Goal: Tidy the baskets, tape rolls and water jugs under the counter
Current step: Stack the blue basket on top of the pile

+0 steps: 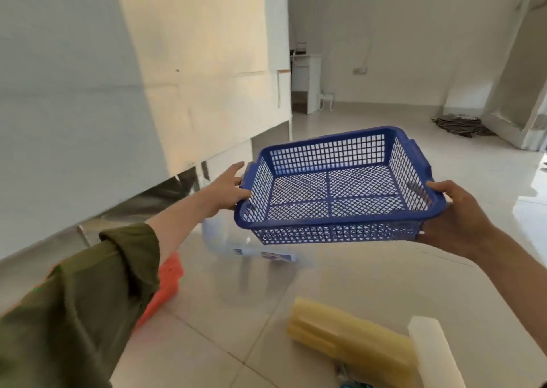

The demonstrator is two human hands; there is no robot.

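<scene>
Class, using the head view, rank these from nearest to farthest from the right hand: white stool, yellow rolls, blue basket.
1. blue basket, gripped by the right hand.
2. yellow rolls, on the floor below.
3. white stool, across the room.

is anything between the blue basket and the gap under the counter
Yes: a clear water jug lies on the floor below the blue basket, before the gap under the counter, and an orange basket sits beside the left sleeve. The left hand and right hand hold it above them.
</scene>
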